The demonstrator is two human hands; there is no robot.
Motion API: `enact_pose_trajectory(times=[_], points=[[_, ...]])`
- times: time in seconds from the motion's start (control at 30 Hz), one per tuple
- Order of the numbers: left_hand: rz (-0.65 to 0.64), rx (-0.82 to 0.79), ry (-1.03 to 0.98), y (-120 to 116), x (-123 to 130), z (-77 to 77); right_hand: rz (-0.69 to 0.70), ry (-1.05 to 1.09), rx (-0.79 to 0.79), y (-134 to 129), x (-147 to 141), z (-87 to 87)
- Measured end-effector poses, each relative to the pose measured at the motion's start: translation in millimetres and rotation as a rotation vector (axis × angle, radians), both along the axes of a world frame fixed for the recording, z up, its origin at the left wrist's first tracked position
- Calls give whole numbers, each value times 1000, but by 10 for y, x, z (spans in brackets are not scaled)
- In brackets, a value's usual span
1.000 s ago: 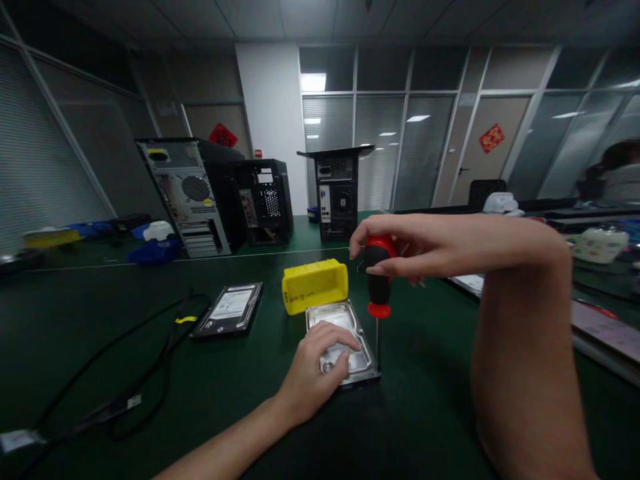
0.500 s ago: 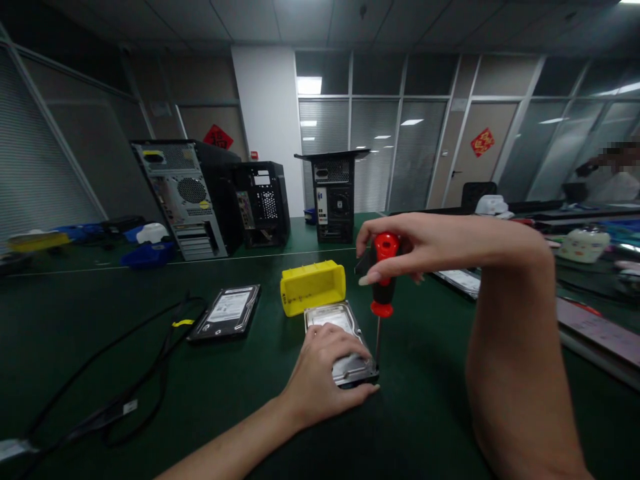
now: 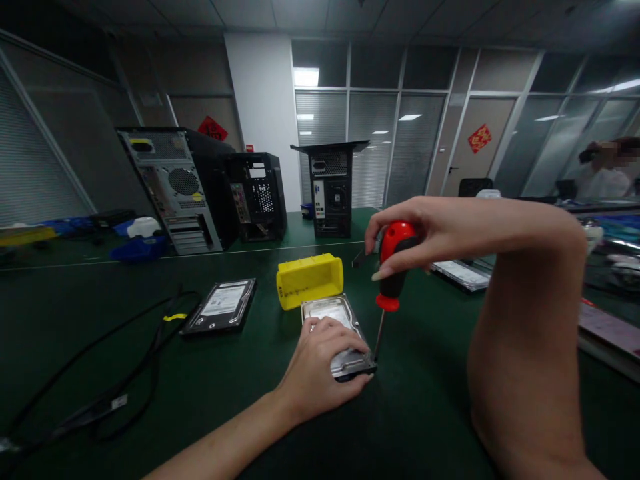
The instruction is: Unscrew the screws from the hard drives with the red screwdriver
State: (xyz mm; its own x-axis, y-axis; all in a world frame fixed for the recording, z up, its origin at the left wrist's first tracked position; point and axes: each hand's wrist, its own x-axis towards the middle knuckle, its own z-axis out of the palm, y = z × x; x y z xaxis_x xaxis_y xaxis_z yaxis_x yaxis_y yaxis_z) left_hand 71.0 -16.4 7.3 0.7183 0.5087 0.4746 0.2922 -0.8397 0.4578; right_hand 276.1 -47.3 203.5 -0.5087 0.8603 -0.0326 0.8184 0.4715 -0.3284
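My left hand [image 3: 323, 357] is wrapped over the near part of a silver hard drive [image 3: 333, 308], fingers across its label and thumb along its near edge. The drive lies on the green table. In my right hand [image 3: 407, 237] is a red and black screwdriver [image 3: 393, 280], gripped round its handle. Its shaft slants down to the drive's near right corner, where the tip appears to touch. A small dark piece [image 3: 358, 259] sticks out by my right fingertips; I cannot make out what it is. Just behind the drive, a yellow plastic bin [image 3: 310, 281] lies with its opening towards me.
Another hard drive [image 3: 223, 305] lies to the left, near black cables [image 3: 153, 360]. A further drive [image 3: 463, 275] is partly behind my right forearm. Several computer cases [image 3: 333, 190] stand at the back. A person [image 3: 603, 177] is at the far right.
My right hand has shifted right and slightly up, so the screwdriver now leans to the right where it stood nearly upright. My left hand stays on the drive. The whole view has moved a little.
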Motion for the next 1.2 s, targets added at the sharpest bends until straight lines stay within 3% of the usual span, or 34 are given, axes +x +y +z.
enact_pose_trajectory(times=[0.13,0.37,0.73,1.2], points=[[4,7,-3,-1,-12,-3,-41,-23,-5,9,-8,15],[7,3,-8,-4,-26,-10,75,46,-51,-48,-78,36],[-10,-2,-4,9,-24,-32,-105,-34,57,-35,-39,3],[-10,14,34,3,-9,-28,-147,-16,88,154,-50,-56]])
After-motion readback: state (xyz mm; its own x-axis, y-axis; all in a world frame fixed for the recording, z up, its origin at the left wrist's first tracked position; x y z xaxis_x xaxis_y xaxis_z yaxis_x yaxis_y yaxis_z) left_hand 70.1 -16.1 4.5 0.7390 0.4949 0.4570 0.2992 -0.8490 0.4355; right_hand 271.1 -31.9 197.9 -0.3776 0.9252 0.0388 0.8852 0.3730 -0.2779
